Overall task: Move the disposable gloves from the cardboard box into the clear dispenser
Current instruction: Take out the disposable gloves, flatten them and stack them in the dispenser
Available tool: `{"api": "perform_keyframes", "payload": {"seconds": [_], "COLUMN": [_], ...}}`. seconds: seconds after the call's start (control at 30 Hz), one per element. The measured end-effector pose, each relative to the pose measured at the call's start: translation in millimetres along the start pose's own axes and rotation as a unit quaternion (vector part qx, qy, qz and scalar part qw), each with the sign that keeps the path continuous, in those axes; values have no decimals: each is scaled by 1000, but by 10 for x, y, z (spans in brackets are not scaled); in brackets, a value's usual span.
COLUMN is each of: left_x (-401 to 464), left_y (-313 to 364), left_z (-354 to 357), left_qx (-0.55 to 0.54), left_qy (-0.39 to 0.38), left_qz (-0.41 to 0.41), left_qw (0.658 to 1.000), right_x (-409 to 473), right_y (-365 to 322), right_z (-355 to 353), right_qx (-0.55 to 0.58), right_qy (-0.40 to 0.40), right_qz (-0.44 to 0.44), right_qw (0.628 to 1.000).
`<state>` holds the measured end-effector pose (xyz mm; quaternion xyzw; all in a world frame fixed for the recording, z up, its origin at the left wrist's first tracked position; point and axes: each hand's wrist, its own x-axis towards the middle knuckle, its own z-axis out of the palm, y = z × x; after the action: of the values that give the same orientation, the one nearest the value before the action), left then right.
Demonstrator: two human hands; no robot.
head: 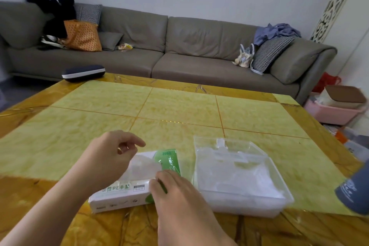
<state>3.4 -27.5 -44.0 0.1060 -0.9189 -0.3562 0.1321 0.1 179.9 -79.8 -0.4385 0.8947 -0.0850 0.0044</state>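
Observation:
The white and green cardboard box [119,195] lies on the near part of the yellow table [179,110]. Clear gloves [144,167] show in its torn top opening. My left hand [111,158] hovers over the left of that opening with its fingers curled, thumb near the forefinger; whether it pinches a glove is unclear. My right hand [175,191] grips the box's right end. To the right lies the clear dispenser [245,208] with a heap of clear gloves [229,181] inside and its lid flap up at the back.
A dark glasses case [82,73] sits at the table's far left edge. A grey-blue object [355,191] pokes in at the right edge. Behind the table runs a grey sofa [179,46] with cushions and clothes. A pink bin [333,114] stands on the floor at right.

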Motion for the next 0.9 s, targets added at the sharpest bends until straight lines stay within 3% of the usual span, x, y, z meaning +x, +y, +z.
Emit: {"api": "perform_keyframes", "payload": {"seconds": [0.13, 0.23, 0.37, 0.43, 0.53, 0.67, 0.73, 0.8, 0.83, 0.9], "left_x": [-49, -36, -5, -18, -44, -64, -75, -77, -79, -103], "left_y": [9, -2, 35, 69, 187, 293, 330, 356, 372, 414], "left_z": [40, 81, -8, -62, -93, -49, -18, 10, 23, 55], "left_qx": [120, 107, 1, -107, -279, -418, -466, -503, -520, -548], "left_qy": [-84, -32, 62, 101, 114, 86, 61, 35, 19, -24], "left_qz": [28, 2, -46, -56, -62, -72, -73, -69, -68, -69], "left_qw": [989, 994, 997, 988, 951, 902, 879, 861, 851, 833], "right_x": [-4, -5, -19, -20, 4, 3, -45, -94, -108, -142], "right_y": [-18, -28, -22, -33, -31, -35, -42, -25, 10, 159], "right_z": [1, -12, -58, -81, -74, -114, -171, -259, -306, -418], "right_qx": [6, 12, 15, 15, 20, 36, 90, 181, 229, 357], "right_qy": [5, 0, -16, -22, -34, -30, 8, 106, 170, 287], "right_qz": [4, 7, 10, 12, 15, 29, 62, 91, 104, 141], "right_qw": [1000, 1000, 1000, 1000, 999, 999, 994, 973, 953, 878]}}
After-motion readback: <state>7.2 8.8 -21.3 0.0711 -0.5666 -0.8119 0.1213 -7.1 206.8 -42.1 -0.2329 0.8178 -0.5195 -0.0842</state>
